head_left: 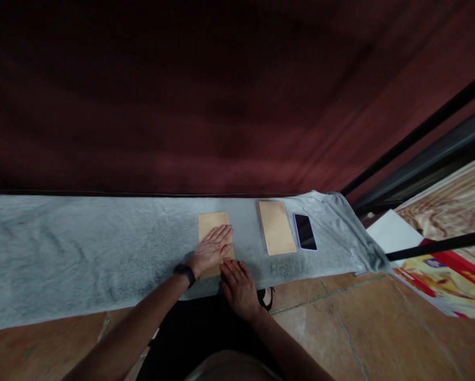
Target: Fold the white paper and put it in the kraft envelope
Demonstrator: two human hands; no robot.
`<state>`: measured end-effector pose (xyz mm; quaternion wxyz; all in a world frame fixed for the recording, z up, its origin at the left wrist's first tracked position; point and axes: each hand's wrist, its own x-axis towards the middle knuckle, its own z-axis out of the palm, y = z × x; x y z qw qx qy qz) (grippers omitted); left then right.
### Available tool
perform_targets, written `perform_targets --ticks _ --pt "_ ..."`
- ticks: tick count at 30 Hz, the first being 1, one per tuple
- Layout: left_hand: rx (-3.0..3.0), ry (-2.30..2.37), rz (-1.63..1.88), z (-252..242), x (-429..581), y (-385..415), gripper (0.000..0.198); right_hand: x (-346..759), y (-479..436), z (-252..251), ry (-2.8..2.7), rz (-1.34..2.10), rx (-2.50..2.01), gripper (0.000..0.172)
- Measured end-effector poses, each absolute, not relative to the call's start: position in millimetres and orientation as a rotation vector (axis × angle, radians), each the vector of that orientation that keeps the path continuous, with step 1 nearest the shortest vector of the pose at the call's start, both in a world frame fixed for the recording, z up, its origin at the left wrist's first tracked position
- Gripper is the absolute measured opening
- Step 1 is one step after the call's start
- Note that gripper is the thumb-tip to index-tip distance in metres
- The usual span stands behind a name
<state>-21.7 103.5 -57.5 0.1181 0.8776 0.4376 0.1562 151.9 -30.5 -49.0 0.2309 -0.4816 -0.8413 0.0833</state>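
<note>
A kraft-paper envelope point(212, 219) lies on the grey cloth point(142, 248) in front of me, partly covered by my hands. My left hand point(211, 251), with a dark band on its wrist, rests across its middle, fingers stretched out towards the right edge. Beside the lower right corner, my right hand point(239, 286) lies with its fingers extended, the tips on the paper. Neither hand grips anything that I can see. To the right sits a pile of similar brown envelopes point(277, 227), apart from both hands.
A phone point(305, 232) with a dark screen lies right of the pile. The cloth covers a long narrow surface against a dark red curtain-like backdrop point(221, 132). Black bars point(439, 246) and a red and yellow printed box point(451, 278) stand at the right, above the tiled floor point(312, 323).
</note>
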Motion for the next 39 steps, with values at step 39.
perform_targets --ticks 39 --pt "2.797 0.873 0.249 -45.4 -48.6 -5.2 0.07 110.9 134.6 -53.3 -2.465 0.251 -1.589 0.062"
